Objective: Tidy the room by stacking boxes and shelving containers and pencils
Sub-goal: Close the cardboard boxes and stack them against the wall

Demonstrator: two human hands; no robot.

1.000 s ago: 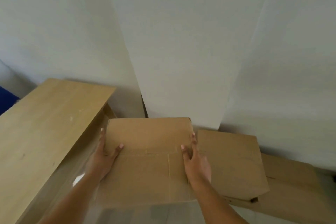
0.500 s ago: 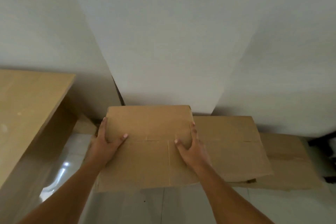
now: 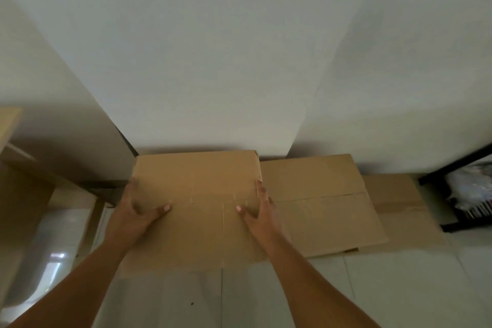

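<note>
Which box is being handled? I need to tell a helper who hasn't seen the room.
Look at the foot of the white wall, where brown cardboard boxes sit in a row on the pale floor. The held box is the leftmost one, gripped by the left hand and right hand. Unlike the neighbouring box, it has hands on both sides.

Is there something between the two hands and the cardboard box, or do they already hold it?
Nothing visible stands between. The left hand and right hand already hold the cardboard box by its two sides, thumbs on top. A second box lies beside it on the right.
</note>
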